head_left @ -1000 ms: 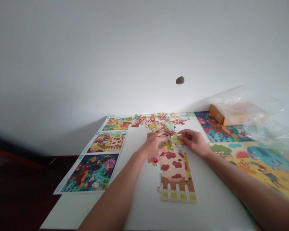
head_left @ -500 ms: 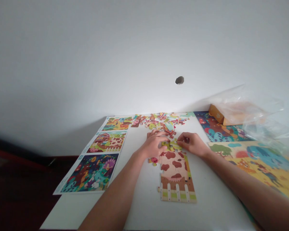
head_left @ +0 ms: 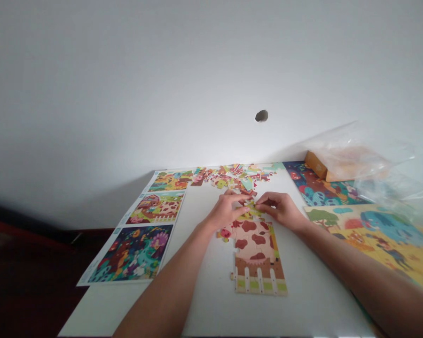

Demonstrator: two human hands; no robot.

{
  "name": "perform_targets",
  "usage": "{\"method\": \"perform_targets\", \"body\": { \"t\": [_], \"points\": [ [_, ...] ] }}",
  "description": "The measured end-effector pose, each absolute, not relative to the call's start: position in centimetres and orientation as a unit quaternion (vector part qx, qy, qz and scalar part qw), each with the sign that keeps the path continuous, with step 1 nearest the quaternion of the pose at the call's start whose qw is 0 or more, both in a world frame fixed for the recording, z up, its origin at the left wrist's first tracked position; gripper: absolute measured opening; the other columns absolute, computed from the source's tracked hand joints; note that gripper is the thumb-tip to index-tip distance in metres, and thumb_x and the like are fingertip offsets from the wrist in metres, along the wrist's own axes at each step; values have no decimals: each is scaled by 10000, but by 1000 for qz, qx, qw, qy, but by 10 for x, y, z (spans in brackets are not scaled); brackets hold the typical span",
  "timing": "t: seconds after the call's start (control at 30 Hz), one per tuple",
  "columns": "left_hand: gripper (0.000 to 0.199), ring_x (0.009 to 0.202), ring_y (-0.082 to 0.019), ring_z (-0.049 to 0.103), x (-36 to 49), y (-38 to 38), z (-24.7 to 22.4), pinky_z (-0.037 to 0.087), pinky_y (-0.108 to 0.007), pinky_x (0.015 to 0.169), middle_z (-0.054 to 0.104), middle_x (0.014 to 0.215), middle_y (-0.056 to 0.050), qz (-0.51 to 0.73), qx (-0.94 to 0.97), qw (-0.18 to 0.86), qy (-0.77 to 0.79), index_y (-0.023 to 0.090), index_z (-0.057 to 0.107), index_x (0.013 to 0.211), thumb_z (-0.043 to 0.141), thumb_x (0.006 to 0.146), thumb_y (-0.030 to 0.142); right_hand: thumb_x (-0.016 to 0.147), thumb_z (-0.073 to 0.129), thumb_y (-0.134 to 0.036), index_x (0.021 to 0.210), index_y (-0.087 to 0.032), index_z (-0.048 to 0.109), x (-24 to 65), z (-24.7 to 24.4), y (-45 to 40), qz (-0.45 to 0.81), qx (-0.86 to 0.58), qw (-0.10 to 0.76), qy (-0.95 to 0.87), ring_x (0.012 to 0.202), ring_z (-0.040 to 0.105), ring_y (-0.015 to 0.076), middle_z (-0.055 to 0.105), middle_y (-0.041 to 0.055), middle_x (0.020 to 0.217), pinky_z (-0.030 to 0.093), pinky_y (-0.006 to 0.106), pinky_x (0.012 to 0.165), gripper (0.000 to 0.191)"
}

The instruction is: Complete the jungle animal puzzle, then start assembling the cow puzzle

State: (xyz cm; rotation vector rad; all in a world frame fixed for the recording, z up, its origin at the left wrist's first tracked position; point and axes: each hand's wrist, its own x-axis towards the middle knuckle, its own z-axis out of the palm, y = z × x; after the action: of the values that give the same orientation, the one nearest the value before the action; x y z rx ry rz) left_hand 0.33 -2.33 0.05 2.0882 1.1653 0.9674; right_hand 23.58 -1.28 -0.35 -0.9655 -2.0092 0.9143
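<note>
A partly joined cow puzzle [head_left: 255, 241] lies on the white table, with its picket fence toward me. Just beyond its far edge are green puzzle pieces [head_left: 254, 211], partly covered by fingers. My left hand [head_left: 226, 211] grips these from the left, thumb and fingers closed about them. From the other side my right hand [head_left: 281, 209] pinches the right part of the green pieces between thumb and fingers. A reddish-brown piece [head_left: 248, 193] lies beyond my left fingertips. Left of the cow is a pig puzzle piece [head_left: 225, 234].
Loose puzzle pieces [head_left: 229, 176] are heaped along the wall. A picture sheet [head_left: 178, 230] with three scenes lies at left. On the right are a savanna puzzle [head_left: 387, 234], a dark puzzle [head_left: 317, 190], an orange box [head_left: 316, 165] and a clear plastic bag [head_left: 359, 150].
My right hand has shifted slightly left, and my left fingers have closed in, so both hands are nearer together over the green pieces. The cow section lies as before.
</note>
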Motion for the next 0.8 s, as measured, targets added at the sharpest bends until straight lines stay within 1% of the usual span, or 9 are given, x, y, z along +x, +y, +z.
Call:
{"method": "perform_targets", "body": {
  "t": [0.07, 0.1, 0.17, 0.23, 0.33, 0.5, 0.57, 0.7, 0.8],
  "points": [
    [223, 968, -210, 633, 0, -21, 1, 480, -329, 906, 744, 987, -38, 372, 762, 296, 441, 227, 760, 1009, 673, 808, 274, 853, 669, -430, 1012, -183, 679, 236, -4, -12, 332, -360, 335, -804, 681, 574, 153, 686, 49, 856, 473, 296, 658, 294],
    [205, 928, -201, 638, -3, -19, 2, 484, -317, 871, 743, 977, -34, 384, 748, 299, 452, 217, 760, 978, 655, 809, 269, 830, 696, -413, 1103, -189, 660, 237, -3, -12, 311, -351, 317, -825, 715, 582, 162, 679, 61, 926, 485, 307, 681, 356],
    [197, 821, -181, 629, -9, -16, 2, 483, -291, 775, 731, 907, -26, 416, 707, 294, 491, 194, 747, 942, 634, 801, 273, 781, 744, -370, 1251, -206, 609, 239, -3, -10, 256, -330, 281, -864, 862, 605, 205, 639, 97, 1088, 505, 353, 790, 516],
    [175, 718, -161, 594, -15, -13, 1, 457, -270, 681, 693, 792, -9, 438, 671, 278, 530, 175, 727, 881, 629, 780, 279, 775, 749, -344, 1285, -210, 608, 241, -4, -8, 214, -320, 255, -887, 1020, 589, 258, 594, 125, 1168, 482, 414, 920, 546],
    [141, 655, -149, 572, -20, -11, -2, 424, -254, 622, 642, 689, 9, 435, 658, 259, 557, 171, 697, 796, 618, 760, 281, 801, 730, -353, 1248, -209, 655, 244, -4, -6, 182, -325, 228, -899, 1081, 565, 291, 580, 136, 1158, 446, 465, 985, 477],
    [192, 666, -159, 630, -20, -13, -5, 457, -263, 659, 687, 730, 6, 378, 678, 277, 567, 197, 720, 864, 582, 772, 293, 823, 714, -362, 1187, -247, 695, 248, -3, -4, 165, -329, 214, -905, 1062, 567, 280, 589, 114, 1139, 451, 464, 968, 382],
    [165, 704, -166, 643, -19, -14, -4, 469, -277, 706, 700, 744, 8, 352, 694, 264, 570, 210, 718, 826, 585, 765, 288, 823, 715, -364, 1175, -257, 700, 249, -2, -4, 162, -329, 214, -905, 1051, 572, 277, 594, 109, 1130, 455, 461, 959, 369],
    [112, 774, -188, 641, -17, -19, 2, 454, -325, 809, 692, 700, 16, 304, 720, 196, 592, 220, 671, 684, 595, 750, 268, 815, 720, -346, 1158, -259, 704, 249, -2, -3, 160, -328, 216, -906, 1046, 575, 278, 600, 108, 1127, 455, 471, 949, 354],
    [124, 885, -231, 621, -17, -21, 5, 410, -397, 893, 694, 702, 4, 268, 731, 130, 613, 219, 648, 641, 596, 747, 256, 806, 725, -340, 1151, -259, 705, 248, -2, -3, 159, -330, 216, -905, 1047, 573, 281, 600, 108, 1127, 456, 482, 944, 355]
  ]
}}
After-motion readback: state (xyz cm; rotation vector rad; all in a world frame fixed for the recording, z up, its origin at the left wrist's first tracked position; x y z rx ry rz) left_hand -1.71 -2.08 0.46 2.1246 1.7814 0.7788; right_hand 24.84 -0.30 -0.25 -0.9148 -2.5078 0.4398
